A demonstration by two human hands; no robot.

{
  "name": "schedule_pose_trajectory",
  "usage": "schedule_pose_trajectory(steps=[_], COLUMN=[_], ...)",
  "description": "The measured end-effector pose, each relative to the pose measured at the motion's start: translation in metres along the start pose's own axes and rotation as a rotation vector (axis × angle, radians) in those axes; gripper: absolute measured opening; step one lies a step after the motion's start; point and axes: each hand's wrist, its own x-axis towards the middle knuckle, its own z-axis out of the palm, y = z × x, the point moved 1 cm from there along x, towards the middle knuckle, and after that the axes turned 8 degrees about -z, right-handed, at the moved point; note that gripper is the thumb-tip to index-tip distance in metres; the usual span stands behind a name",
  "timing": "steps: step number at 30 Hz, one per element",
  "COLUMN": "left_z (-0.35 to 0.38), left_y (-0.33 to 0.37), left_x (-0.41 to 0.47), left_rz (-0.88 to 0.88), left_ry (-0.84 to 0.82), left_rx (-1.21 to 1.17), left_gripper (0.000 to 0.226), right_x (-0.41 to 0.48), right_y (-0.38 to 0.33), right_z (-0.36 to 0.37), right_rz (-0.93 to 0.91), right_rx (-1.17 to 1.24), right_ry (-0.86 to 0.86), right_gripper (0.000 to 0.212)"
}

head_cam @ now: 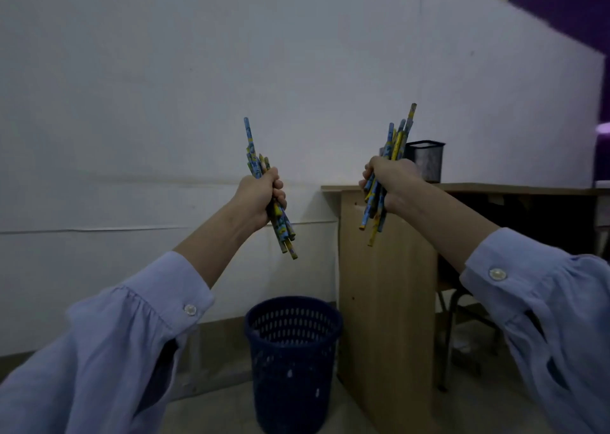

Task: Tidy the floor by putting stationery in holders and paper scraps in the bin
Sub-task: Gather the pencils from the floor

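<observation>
My left hand (260, 196) is raised in front of the white wall, fist closed around a bundle of blue and yellow patterned pencils (254, 156) that stick out above and below it. My right hand (391, 181) grips a second bundle of the same pencils (397, 139), held just left of a dark mesh pen holder (427, 161) that stands on the wooden desk (386, 268). A dark blue perforated bin (293, 361) stands on the floor below and between my hands, against the desk's side panel. What the bin contains cannot be made out.
The desk top runs off to the right, with a dark space and metal chair legs (449, 334) beneath it. A white wall (165, 87) fills the background. Grey floor (211, 410) shows around the bin. Both forearms wear light blue buttoned sleeves.
</observation>
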Motion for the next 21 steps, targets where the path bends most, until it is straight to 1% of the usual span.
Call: schedule_pose_trajectory(steps=[4,8,14,16,18,21], left_z=[0.036,0.073,0.121,0.136,0.154,0.181], left_y=[0.003,0.006,0.003,0.004,0.005,0.002], left_x=[0.021,0.047,0.096,0.112,0.132,0.163], left_rz=[0.001,0.023,0.057,0.071,0.088,0.118], left_ry=[-0.070,-0.118,-0.163,-0.168,-0.176,-0.185], left_rx=[-0.060,-0.099,-0.136,-0.161,-0.184,-0.213], left_gripper=[0.027,0.028,0.030,0.028,0.027,0.025], right_x=[0.021,0.052,0.104,0.118,0.135,0.165], right_y=[-0.022,-0.043,-0.048,-0.049,-0.050,-0.048], right_z=[-0.029,-0.060,-0.096,-0.104,-0.110,-0.118], right_rz=[-0.054,-0.127,-0.169,-0.179,-0.190,-0.189], right_rx=[-0.042,0.010,0.051,0.064,0.088,0.200], right_ry=[0.125,0.282,0.476,0.506,0.523,0.500], right_gripper=[0.008,0.013,0.018,0.021,0.018,0.017])
